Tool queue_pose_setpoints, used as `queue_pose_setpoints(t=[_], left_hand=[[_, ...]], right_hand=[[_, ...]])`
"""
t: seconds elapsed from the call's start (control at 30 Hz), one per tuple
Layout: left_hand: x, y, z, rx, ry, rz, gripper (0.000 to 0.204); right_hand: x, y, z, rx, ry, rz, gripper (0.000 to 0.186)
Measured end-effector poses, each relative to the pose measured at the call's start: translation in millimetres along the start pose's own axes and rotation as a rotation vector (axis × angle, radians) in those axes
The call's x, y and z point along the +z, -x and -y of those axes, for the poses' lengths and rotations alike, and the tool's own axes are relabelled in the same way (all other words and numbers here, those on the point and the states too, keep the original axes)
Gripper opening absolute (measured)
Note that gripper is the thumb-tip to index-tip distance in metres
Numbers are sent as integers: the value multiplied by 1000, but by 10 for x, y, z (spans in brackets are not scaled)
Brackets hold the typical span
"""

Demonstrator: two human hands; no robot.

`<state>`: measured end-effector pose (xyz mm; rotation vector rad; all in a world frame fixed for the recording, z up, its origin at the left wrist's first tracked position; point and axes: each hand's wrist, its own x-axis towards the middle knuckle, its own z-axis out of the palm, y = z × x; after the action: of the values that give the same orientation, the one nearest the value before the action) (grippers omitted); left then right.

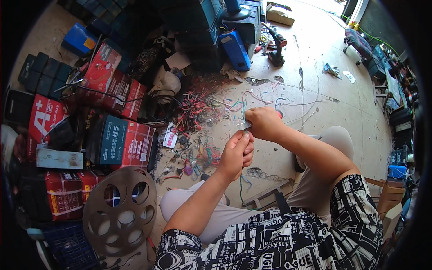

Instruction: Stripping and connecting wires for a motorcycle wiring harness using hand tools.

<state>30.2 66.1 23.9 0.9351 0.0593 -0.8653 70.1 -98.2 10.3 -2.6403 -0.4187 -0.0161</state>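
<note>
We look down on a pale, cracked concrete floor (326, 103) in a cluttered workspace. Along the left rise red and teal boxes (132, 144), stacked unevenly. At the lower edge we see our own black-and-white patterned shirt (288, 245), with our pale trousers (335, 139) showing at bent knees to either side. Leaning in the lower left is a round grey-brown plate (95, 200) pierced by large round holes. Beyond our hands, to the left, a tangle of wires (193, 108), mostly red and black, spreads over the floor.

Our two bare hands meet near the middle of the view, above the floor. The right hand (262, 122) is the farther one, its fingers curled closed around a small metal piece. The left hand (235, 157) is just below, thumb and forefinger pinched together on a green wire, the other fingers folded in.

The green wire (243, 189) is thin, dark and flexible; it hangs below the left hand, bending toward our lap. The metal piece (244, 126) is flat, narrow and silvery, lying between the hands; we cannot tell its full shape. Smallest is a red spot (279, 114) beside the right hand, too covered to identify.
</note>
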Motion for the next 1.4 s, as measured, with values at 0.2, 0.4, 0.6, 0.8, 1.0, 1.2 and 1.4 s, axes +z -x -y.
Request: queue_pose_setpoints(t=[0.2, 0.4, 0.6, 0.8, 1.0, 1.2, 1.4], left_hand=[[41, -5, -18, -29, 119, 21, 13], [91, 102, -29, -52, 169, 84, 11], [-12, 95, -73, 12, 12, 83, 14], [-52, 58, -115, 65, -85, 69, 16], [11, -28, -215, 271, -191, -72, 16], [20, -154, -276, 365, -198, -80, 13], [63, -215, -265, 352, -221, -103, 13]], right_hand=[[37, -76, -166, -26, 83, -169, 7], [-276, -265, -367, 291, 153, -491, 13], [-279, -211, -131, 409, -1266, -79, 28], [-474, -157, -19, 428, -1458, -18, 21], [-540, -101, 18, 446, -1480, 14, 20], [-559, -91, 95, 455, -1517, -45, 20], [-510, -85, 47, 472, -1484, -121, 18]])
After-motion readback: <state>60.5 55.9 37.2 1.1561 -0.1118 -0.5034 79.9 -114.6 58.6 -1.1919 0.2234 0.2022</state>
